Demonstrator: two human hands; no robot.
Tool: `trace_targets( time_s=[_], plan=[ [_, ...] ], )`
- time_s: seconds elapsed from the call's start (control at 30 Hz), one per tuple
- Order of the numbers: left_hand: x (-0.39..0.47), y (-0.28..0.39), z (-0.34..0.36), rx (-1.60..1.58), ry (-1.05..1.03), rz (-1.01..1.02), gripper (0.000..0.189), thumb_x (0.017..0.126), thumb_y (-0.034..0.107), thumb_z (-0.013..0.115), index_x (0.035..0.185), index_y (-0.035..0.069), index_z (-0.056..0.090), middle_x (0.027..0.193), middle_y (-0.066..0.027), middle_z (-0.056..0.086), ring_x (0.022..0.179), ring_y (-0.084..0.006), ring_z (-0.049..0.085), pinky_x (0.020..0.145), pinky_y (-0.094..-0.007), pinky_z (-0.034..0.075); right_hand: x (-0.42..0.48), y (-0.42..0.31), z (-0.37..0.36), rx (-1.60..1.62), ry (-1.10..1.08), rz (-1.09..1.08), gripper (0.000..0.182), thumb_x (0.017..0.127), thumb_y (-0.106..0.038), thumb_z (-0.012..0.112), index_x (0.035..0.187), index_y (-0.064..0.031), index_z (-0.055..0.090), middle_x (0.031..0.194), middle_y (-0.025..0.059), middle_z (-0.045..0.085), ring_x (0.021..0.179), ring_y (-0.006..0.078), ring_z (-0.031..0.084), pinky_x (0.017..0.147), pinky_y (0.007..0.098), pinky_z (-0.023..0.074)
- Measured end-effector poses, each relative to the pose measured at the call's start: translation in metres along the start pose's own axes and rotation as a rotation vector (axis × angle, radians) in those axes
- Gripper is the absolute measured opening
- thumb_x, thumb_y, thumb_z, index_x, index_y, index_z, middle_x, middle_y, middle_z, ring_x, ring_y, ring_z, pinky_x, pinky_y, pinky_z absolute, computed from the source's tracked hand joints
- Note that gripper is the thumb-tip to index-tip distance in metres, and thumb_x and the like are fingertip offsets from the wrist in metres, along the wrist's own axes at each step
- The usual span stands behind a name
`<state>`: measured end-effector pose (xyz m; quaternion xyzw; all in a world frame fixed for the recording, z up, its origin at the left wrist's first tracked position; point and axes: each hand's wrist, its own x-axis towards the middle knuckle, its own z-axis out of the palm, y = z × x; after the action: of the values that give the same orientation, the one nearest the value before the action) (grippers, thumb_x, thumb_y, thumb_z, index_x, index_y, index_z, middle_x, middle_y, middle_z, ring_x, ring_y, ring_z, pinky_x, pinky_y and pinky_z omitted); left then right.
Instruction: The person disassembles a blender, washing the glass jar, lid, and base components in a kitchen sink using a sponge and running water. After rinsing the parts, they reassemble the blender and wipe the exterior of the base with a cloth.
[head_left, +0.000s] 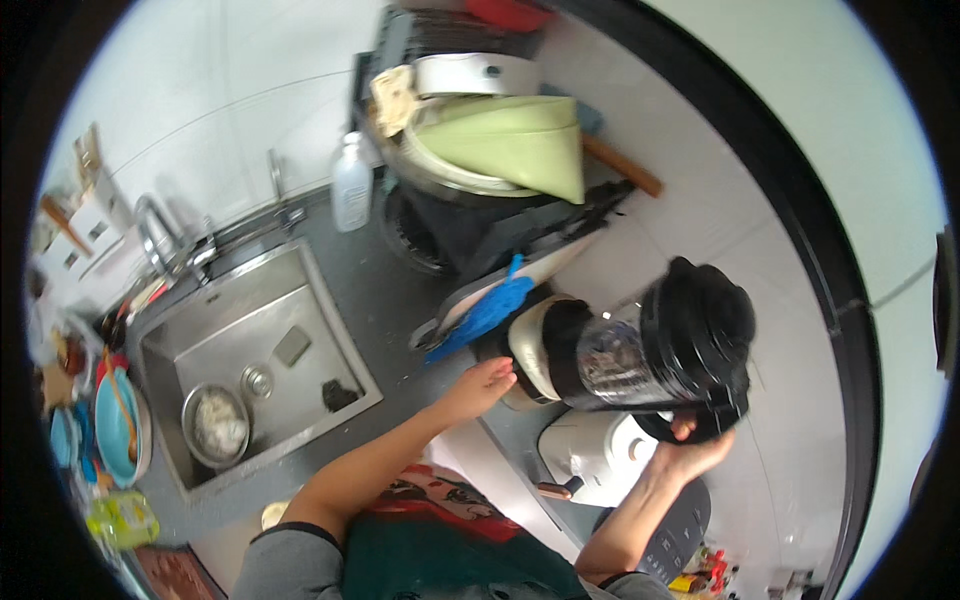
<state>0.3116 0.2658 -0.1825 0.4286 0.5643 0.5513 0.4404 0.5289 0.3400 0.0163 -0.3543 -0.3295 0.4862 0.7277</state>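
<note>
A countertop blender stands before me on the dark counter (409, 420). Its transparent jar (616, 356) has a black lid (705, 330) on top, and rests on a black base with a pale gold band (531, 349). My right hand (694, 450) grips the jar's black handle (701, 421). Close beside the base is my left hand (480, 386), its fingers slightly bent with nothing in them; whether the fingertips touch the base I cannot tell. A white appliance (592, 454) with a dial sits just right of the blender, partly behind the handle.
To the left is a steel sink (330, 330) holding a metal bowl (216, 427) with pale contents and a sponge (291, 346). Behind the blender are a blue mesh cloth (484, 315), a green bag (510, 139) atop stacked kitchenware and a plastic bottle (351, 184).
</note>
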Motion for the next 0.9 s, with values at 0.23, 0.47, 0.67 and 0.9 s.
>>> trace_targets(
  time_s=[0.23,0.47,0.67,0.9],
  plan=[
    [-0.09,-0.017,-0.056,-0.053,-0.072,-0.241,0.039,0.09,0.034,0.052,0.11,0.0,0.057,0.101,-0.0089,0.061,0.092,-0.0166,0.056,0.086,-0.0304,0.043,-0.048,-0.001,-0.009,-0.085,0.069,0.202,0.037,0.085,-0.041,0.042,0.066,-0.0104,0.051,0.047,-0.0016,0.04,0.037,0.0089,0.033,0.038,0.0203,0.0259],
    [-0.172,-0.042,-0.095,-0.389,0.058,-0.61,0.052,0.094,0.047,0.033,0.103,0.001,0.057,0.093,-0.0083,0.061,0.081,-0.0186,0.058,0.078,-0.0316,0.046,-0.114,0.066,-0.002,-0.103,-0.11,0.62,0.044,0.085,-0.051,0.039,0.083,-0.0096,0.056,0.06,0.0018,0.054,0.038,0.0109,0.038,0.035,0.0218,0.0302],
    [-0.199,-0.069,-0.149,-0.464,0.337,-0.615,0.046,0.095,0.042,0.032,0.093,0.003,0.056,0.082,-0.0062,0.058,0.078,-0.0169,0.056,0.073,-0.0313,0.045,-0.183,0.125,0.049,-0.113,-0.296,0.781,0.036,0.084,-0.043,0.04,0.083,-0.0096,0.053,0.07,0.0032,0.058,0.044,0.0138,0.046,0.034,0.0236,0.0315],
    [-0.13,-0.113,-0.245,-0.42,0.483,-0.525,0.048,0.095,0.043,0.029,0.08,0.006,0.055,0.064,-0.0029,0.049,0.059,-0.0138,0.046,0.058,-0.0276,0.04,-0.231,0.206,0.114,-0.025,-0.371,0.658,0.032,0.089,-0.033,0.033,0.073,-0.0092,0.045,0.058,0.0057,0.048,0.043,0.0151,0.04,0.041,0.0245,0.0312]
  ],
)
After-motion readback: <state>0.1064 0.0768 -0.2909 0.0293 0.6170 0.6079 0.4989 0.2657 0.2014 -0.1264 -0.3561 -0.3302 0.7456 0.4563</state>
